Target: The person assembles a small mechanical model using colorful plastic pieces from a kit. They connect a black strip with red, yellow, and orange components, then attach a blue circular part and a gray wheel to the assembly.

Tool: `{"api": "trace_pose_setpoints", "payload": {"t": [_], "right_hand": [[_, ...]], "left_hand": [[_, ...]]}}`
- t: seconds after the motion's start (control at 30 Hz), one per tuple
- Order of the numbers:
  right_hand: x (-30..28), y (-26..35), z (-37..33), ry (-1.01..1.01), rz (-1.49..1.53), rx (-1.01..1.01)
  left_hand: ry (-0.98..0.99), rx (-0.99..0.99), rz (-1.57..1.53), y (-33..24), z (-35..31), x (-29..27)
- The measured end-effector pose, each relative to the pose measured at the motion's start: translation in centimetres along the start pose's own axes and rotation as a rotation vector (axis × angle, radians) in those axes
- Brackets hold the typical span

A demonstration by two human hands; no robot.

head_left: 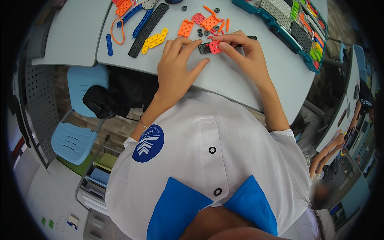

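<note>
My right hand (pixel 243 49) pinches a small red plate with holes (pixel 215 47) between thumb and forefinger. The plate lies against a dark perforated bar (pixel 204 49), whose far end shows past my knuckles. My left hand (pixel 176 64) is just left of the bar, its thumb and fingers apart with nothing between them. Beyond my hands lie an orange perforated plate (pixel 185 29), another orange plate (pixel 209 23), a red plate (pixel 198 18), small black rings (pixel 207 33) and orange pins (pixel 227 25).
Left of my hands lie yellow angled beams (pixel 155 41), a long black perforated strip (pixel 149 30), blue pliers-like parts (pixel 142 23) and an orange band (pixel 117 31). A teal parts case (pixel 276 34) stands at the right. Blue chairs (pixel 74 140) stand left; another person's arms (pixel 328 151) show far right.
</note>
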State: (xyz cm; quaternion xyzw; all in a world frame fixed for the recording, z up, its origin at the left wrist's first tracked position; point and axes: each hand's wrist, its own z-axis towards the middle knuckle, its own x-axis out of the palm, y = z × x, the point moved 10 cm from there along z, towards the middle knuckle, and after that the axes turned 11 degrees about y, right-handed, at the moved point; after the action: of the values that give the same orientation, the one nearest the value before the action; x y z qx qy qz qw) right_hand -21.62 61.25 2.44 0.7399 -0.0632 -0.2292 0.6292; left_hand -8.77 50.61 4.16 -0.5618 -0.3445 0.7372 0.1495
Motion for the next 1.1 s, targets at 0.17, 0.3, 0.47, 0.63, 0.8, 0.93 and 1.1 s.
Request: {"api": "trace_pose_setpoints", "payload": {"t": [0.17, 0.3, 0.47, 0.63, 0.8, 0.93, 1.1], "right_hand": [[0.2, -0.5, 0.1, -0.02, -0.067, 0.025], [0.0, -0.6, 0.2, 0.009, -0.104, 0.058], [-0.1, 0.2, 0.1, 0.065, -0.068, 0.023], [-0.2, 0.5, 0.0, 0.069, -0.07, -0.006], [-0.2, 1.0, -0.3, 0.072, -0.163, -0.011], [-0.3, 1.6, -0.5, 0.017, -0.184, -0.093], [-0.1, 2.1, -0.6, -0.029, -0.176, -0.121]], "left_hand": [[-0.026, 0.02, -0.015, 0.3, 0.1, 0.3], [-0.054, 0.039, -0.055, 0.1, -0.1, 0.0], [-0.083, 0.067, -0.131, 0.3, -0.2, 0.0], [-0.027, 0.014, -0.242, 0.4, 0.0, 0.0], [0.002, -0.066, -0.609, 1.4, 0.0, 0.9], [0.094, -0.207, -1.003, 2.5, 0.0, 2.6], [0.122, -0.207, -1.178, 2.3, 0.3, 3.2]]}}
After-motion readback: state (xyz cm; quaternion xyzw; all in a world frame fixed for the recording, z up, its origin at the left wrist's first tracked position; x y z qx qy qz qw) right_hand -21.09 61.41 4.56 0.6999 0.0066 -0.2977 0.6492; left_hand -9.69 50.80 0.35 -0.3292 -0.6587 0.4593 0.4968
